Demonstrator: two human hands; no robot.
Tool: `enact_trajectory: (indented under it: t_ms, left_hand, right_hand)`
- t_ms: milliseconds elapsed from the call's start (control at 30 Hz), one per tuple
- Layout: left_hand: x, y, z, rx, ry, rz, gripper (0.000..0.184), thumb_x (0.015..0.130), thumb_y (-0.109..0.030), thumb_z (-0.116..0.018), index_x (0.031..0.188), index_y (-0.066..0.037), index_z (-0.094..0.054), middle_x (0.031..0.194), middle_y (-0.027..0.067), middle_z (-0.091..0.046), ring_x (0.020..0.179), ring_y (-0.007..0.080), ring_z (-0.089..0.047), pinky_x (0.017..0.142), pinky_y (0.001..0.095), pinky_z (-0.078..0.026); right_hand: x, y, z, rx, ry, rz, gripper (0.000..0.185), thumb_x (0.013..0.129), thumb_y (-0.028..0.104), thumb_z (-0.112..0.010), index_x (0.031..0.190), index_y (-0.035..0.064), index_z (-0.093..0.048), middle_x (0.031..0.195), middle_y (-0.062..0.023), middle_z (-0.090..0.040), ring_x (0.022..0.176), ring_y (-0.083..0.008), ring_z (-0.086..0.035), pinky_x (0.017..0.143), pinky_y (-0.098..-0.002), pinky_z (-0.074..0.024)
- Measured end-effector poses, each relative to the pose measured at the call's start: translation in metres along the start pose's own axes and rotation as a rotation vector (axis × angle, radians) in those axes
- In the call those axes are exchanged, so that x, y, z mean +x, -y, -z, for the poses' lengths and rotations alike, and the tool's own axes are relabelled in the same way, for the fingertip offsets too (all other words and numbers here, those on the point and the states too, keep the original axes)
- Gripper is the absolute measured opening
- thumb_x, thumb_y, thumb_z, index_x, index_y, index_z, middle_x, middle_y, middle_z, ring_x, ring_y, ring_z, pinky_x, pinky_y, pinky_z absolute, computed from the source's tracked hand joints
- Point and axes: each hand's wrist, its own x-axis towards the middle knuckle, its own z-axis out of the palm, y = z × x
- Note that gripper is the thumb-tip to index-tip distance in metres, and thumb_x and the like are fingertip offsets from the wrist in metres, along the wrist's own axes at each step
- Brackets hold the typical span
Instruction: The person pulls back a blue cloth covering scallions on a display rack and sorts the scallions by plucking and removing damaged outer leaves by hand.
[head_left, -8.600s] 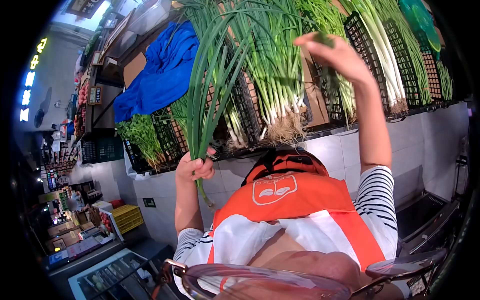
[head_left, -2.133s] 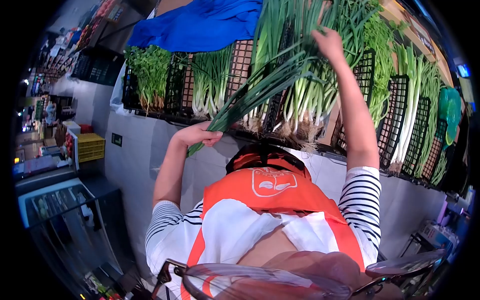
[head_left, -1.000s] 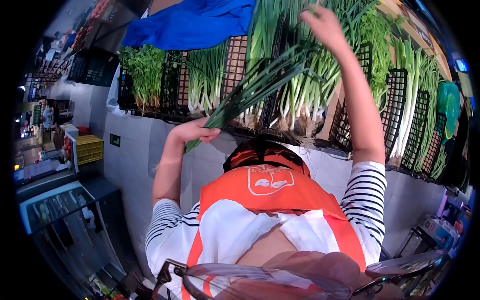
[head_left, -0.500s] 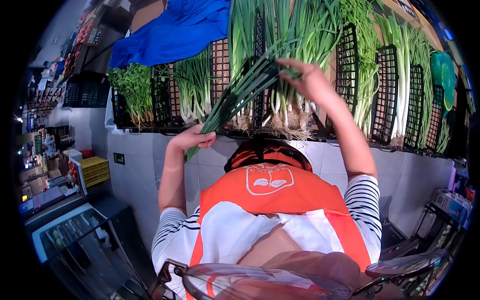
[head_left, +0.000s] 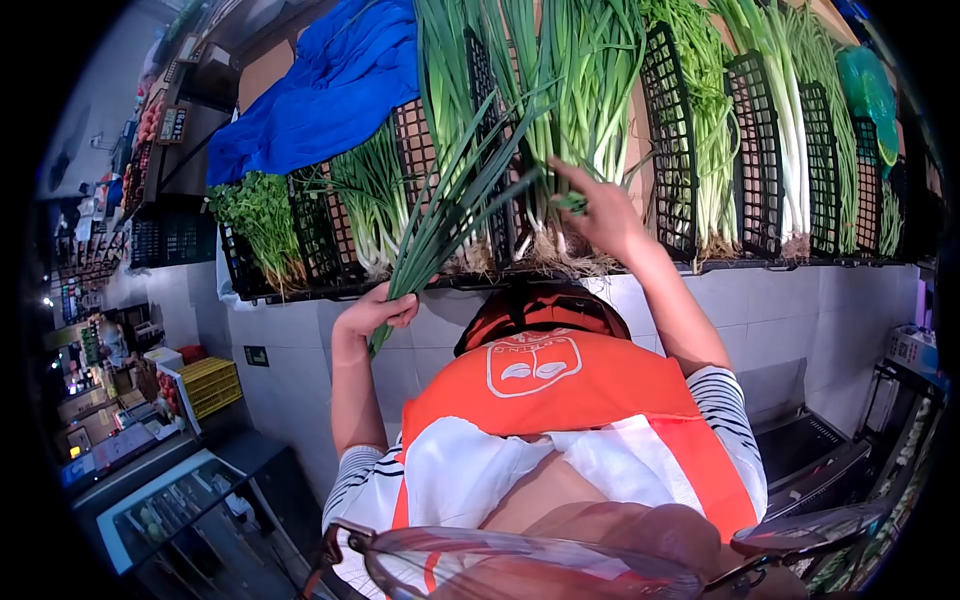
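Note:
My left hand [head_left: 378, 310] is closed around the lower end of a bunch of long, flat dark-green leaves [head_left: 440, 225], like garlic greens. Their tips fan out up and to the right, over the crates. My right hand [head_left: 610, 215] is at the front of the leek crate, index finger stretched out and the other fingers curled on a small crumpled piece of green leaf [head_left: 570, 203]. One leaf of the bunch ends close to that index finger; I cannot tell whether they touch. Rooted leeks [head_left: 590, 110] stand behind my right hand.
Black mesh crates [head_left: 668, 140] divide the greens along the stand. A blue cloth [head_left: 310, 95] covers the back left, above leafy herbs [head_left: 255, 220]. Celery-like stalks [head_left: 712, 170], white-stemmed scallions [head_left: 785, 150] and a green plastic bag [head_left: 868, 95] are rightward. A yellow basket [head_left: 210, 385] stands left.
My right hand has come away from the upper part of the bunch, moving down toward me. The leaf tips have spread apart and the bunch stands steeper. The view has shifted slightly.

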Motion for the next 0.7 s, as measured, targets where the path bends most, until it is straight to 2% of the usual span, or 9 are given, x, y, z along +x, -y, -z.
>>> enact_trajectory:
  t_ms: [33, 100, 133, 200, 267, 300, 400, 500, 700]
  left_hand:
    - [-0.002, 0.000, 0.001, -0.002, -0.001, 0.009, 0.053, 0.089, -0.021, -0.050, 0.133, -0.001, -0.031, 0.060, -0.0014, -0.042, 0.052, 0.0064, -0.035, 0.047, 0.0210, -0.026]
    - [-0.007, 0.001, 0.001, -0.010, -0.009, 0.004, 0.054, 0.088, -0.020, -0.051, 0.134, -0.001, -0.031, 0.060, -0.0014, -0.041, 0.052, 0.0068, -0.035, 0.047, 0.0209, -0.026]
    - [-0.009, 0.002, 0.001, -0.016, -0.013, 0.002, 0.054, 0.088, -0.020, -0.051, 0.134, -0.001, -0.030, 0.060, -0.0014, -0.041, 0.052, 0.0069, -0.035, 0.047, 0.0209, -0.026]
    - [-0.012, 0.003, 0.003, -0.010, -0.017, 0.018, 0.055, 0.087, -0.019, -0.052, 0.134, -0.001, -0.030, 0.060, -0.0013, -0.041, 0.052, 0.0071, -0.035, 0.047, 0.0208, -0.026]
    - [-0.016, 0.004, 0.004, 0.000, -0.021, 0.035, 0.056, 0.087, -0.019, -0.052, 0.134, -0.001, -0.030, 0.060, -0.0013, -0.041, 0.052, 0.0071, -0.036, 0.048, 0.0207, -0.026]
    - [-0.016, 0.003, 0.005, 0.008, -0.023, 0.041, 0.056, 0.086, -0.020, -0.053, 0.134, -0.001, -0.030, 0.060, -0.0015, -0.041, 0.053, 0.0070, -0.036, 0.048, 0.0206, -0.026]
    - [-0.019, 0.000, 0.003, 0.037, -0.047, 0.056, 0.057, 0.086, -0.021, -0.054, 0.134, -0.002, -0.031, 0.060, -0.0020, -0.041, 0.053, 0.0065, -0.036, 0.048, 0.0203, -0.026]
    - [-0.020, -0.003, 0.001, 0.061, -0.064, 0.059, 0.057, 0.086, -0.023, -0.055, 0.134, -0.004, -0.032, 0.061, -0.0029, -0.040, 0.053, 0.0059, -0.035, 0.049, 0.0200, -0.026]
    - [-0.023, 0.008, 0.007, 0.013, -0.064, 0.033, 0.051, 0.088, -0.021, -0.052, 0.134, -0.007, -0.034, 0.061, -0.0035, -0.038, 0.052, 0.0058, -0.032, 0.049, 0.0198, -0.027]
  right_hand:
    - [0.000, 0.001, 0.008, 0.020, -0.042, -0.052, 0.040, 0.079, 0.013, -0.062, 0.118, 0.0134, -0.053, 0.102, -0.0107, -0.062, 0.083, -0.0281, -0.063, 0.075, -0.0357, -0.0489]
    - [0.004, -0.004, 0.017, 0.009, -0.201, -0.128, 0.047, 0.076, 0.009, -0.063, 0.120, 0.0153, -0.051, 0.091, -0.0121, -0.066, 0.065, -0.0196, -0.062, 0.065, -0.0325, -0.0500]
    - [0.008, -0.010, 0.026, 0.105, -0.230, -0.080, 0.038, 0.076, 0.009, -0.062, 0.114, 0.0137, -0.055, 0.087, -0.0130, -0.065, 0.064, -0.0215, -0.063, 0.066, -0.0328, -0.0499]
    - [0.024, -0.034, 0.039, -0.065, -0.306, 0.007, 0.029, 0.076, 0.008, -0.061, 0.106, 0.0110, -0.059, 0.084, -0.0140, -0.065, 0.067, -0.0228, -0.063, 0.067, -0.0336, -0.0498]
    - [0.047, -0.031, 0.049, -0.117, -0.234, -0.144, 0.026, 0.076, 0.006, -0.061, 0.101, 0.0104, -0.062, 0.082, -0.0149, -0.064, 0.071, -0.0234, -0.063, 0.069, -0.0348, -0.0493]
    - [0.055, -0.029, 0.048, -0.144, -0.188, -0.125, 0.033, 0.078, 0.002, -0.054, 0.109, 0.0120, -0.059, 0.083, -0.0151, -0.064, 0.068, -0.0224, -0.062, 0.065, -0.0348, -0.0490]
    - [0.087, -0.021, 0.041, -0.175, 0.158, -0.103, 0.040, 0.079, -0.002, -0.048, 0.117, 0.0115, -0.054, 0.086, -0.0132, -0.065, 0.071, -0.0175, -0.063, 0.065, -0.0309, -0.0499]
    - [0.108, -0.035, 0.023, -0.352, 0.348, 0.046, 0.047, 0.078, -0.005, -0.041, 0.122, 0.0096, -0.049, 0.089, -0.0159, -0.064, 0.073, -0.0215, -0.061, 0.069, -0.0328, -0.0493]
    - [0.110, -0.056, 0.026, -0.379, 0.217, 0.235, 0.038, 0.076, -0.002, -0.049, 0.111, 0.0103, -0.053, 0.080, -0.0146, -0.063, 0.071, -0.0242, -0.060, 0.067, -0.0358, -0.0482]
